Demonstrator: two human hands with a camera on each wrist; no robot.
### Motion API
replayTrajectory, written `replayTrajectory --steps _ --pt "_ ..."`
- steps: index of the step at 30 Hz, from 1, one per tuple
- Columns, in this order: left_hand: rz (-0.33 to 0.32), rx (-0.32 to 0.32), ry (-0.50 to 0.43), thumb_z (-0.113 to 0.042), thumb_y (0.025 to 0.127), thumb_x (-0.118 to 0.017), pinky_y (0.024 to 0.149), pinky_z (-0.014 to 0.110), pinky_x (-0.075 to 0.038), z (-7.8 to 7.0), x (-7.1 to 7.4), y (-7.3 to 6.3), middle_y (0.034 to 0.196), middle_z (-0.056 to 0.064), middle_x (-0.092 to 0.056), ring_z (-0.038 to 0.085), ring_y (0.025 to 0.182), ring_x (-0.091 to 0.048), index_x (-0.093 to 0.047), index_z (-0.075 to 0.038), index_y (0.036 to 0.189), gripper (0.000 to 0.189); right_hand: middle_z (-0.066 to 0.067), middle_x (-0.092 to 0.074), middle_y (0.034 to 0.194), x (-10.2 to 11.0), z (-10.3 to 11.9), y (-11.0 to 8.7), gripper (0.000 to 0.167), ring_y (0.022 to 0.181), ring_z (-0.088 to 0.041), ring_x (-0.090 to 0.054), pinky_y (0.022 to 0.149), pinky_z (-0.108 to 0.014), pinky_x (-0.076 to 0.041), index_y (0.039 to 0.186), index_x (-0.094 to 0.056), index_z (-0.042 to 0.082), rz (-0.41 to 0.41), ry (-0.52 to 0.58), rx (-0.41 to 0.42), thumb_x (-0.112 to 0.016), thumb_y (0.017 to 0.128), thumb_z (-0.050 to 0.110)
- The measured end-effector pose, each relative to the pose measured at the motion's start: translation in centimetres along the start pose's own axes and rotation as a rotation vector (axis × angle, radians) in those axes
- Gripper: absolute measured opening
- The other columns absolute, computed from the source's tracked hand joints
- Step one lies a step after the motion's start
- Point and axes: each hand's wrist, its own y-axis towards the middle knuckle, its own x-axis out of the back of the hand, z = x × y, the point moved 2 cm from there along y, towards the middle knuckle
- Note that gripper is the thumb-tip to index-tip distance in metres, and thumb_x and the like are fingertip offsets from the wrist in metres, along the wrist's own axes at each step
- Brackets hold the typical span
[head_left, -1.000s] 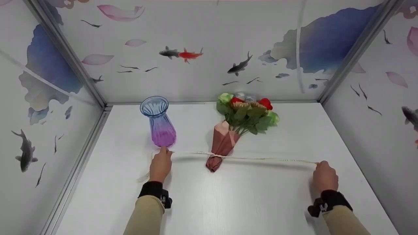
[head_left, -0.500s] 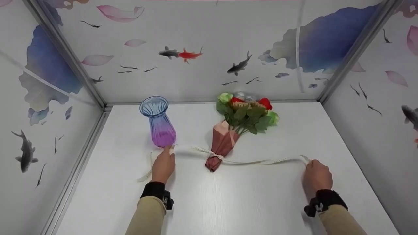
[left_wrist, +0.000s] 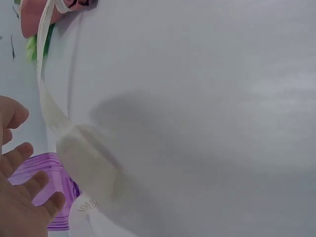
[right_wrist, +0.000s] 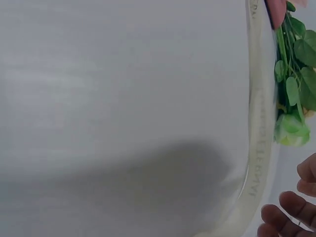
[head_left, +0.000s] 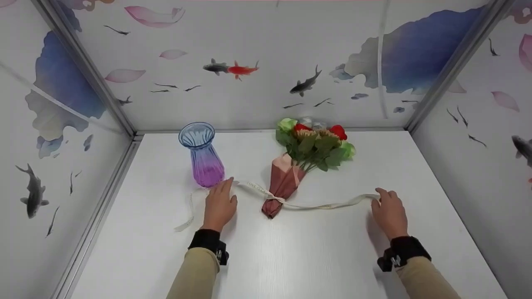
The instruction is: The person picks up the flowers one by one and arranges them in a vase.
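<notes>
While left hand [head_left: 220, 206] and right hand [head_left: 390, 212] are loosely spread — one ribbon [head_left: 328, 206] round one bouquet [head_left: 308, 149], one upright vase [head_left: 206, 162].

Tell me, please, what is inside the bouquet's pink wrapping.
Green stems run into the upper end of the pink wrapping. Their lower ends cannot be seen, because the wrapping, with the ribbon crossing it, covers them.

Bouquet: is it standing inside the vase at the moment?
No, the bouquet lies on the white table apart from the vase, with the ribbon crossing near its lower end.
</notes>
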Motion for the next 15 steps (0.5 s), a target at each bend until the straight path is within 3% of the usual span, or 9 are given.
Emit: replayTrajectory --steps 6,15 --pt "-0.010 -0.099 -0.006 -0.015 0.095 -0.067 0.107 0.057 -0.042 -1.9 -0.9 0.0 0.139 0.017 -0.059 0.043 0.131 -0.051 -0.057 -0.005 0.142 0.049 -0.029 -0.060 0.115 -1.3 3.1 0.7 0.041 0.104 -0.046 -0.058 0.085 -0.058 -0.049 0.137 -0.056 -0.008 0.013 0.046 0.140 -0.060 0.100 0.009" --pt "0.036 -0.099 -0.021 -0.021 0.096 -0.069 0.096 0.057 -0.047 -3.5 -2.1 0.2 0.130 0.014 -0.058 0.041 0.122 -0.054 -0.062 -0.010 0.136 0.043 -0.025 -0.062 0.119 -3.2 6.8 0.7 0.043 0.109 -0.044 -0.059 0.090 -0.057 -0.049 0.137 -0.058 -0.003 0.050 0.047 0.260 -0.068 0.096 0.010"
